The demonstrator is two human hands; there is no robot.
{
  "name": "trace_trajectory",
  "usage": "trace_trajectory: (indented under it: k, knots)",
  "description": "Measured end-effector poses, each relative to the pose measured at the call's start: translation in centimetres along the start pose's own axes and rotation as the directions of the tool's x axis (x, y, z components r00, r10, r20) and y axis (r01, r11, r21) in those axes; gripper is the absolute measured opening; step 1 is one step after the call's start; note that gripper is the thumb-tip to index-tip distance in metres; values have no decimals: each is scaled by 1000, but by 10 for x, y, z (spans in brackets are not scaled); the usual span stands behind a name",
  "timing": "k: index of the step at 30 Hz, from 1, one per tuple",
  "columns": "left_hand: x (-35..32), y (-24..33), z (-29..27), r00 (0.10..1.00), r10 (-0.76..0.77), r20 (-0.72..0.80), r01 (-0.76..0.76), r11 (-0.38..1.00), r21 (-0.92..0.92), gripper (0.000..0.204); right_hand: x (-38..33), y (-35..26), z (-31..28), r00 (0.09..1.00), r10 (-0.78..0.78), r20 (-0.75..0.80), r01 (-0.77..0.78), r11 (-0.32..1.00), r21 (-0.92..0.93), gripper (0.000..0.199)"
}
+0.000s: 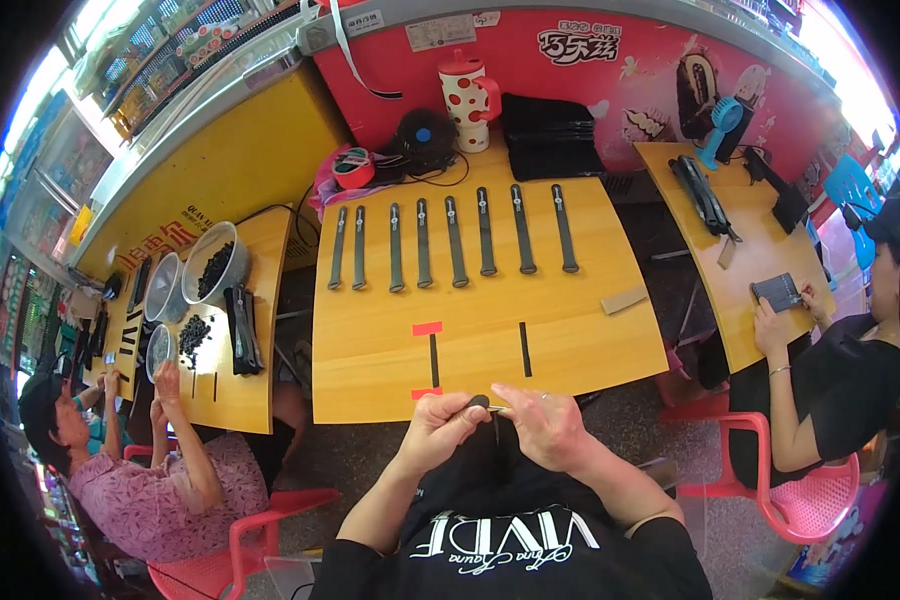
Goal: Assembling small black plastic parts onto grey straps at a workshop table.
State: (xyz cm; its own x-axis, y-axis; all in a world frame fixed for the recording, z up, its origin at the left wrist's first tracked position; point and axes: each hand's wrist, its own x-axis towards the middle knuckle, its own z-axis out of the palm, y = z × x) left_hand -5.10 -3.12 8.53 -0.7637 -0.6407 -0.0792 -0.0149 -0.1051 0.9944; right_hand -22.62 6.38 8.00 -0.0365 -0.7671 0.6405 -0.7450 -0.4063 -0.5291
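Both my hands meet at the near edge of a yellow table (570,350). My left hand (440,425) pinches a small dark rounded piece (479,402) between thumb and fingers. My right hand (540,420) is closed around the other end of a thin dark strip that hangs down between the hands. On the table in front lie two short black strips (433,360) (524,349) with red tape markers (427,328) beside the left one. Farther back lies a row of several long dark straps (455,242).
A polka-dot red and white cup (467,100), a tape roll (352,168) and a stack of black material (550,135) sit at the table's far end. A person at the left table handles small black parts near bowls (215,262). Another person sits at the right table (740,290).
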Motion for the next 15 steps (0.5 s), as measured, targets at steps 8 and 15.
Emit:
trace_trajectory:
  k: [8, 15]
  knots:
    - [3, -1, 8, 998, -5, 63, 8, 999, -48, 17, -7, -14, 4, 860, 474, 190, -482, 631, 607, 41]
    - [2, 1, 24, 948, 289, -133, -218, 894, 392, 18, -6, -8, 17, 953, 259, -159, -225, 953, 204, 37]
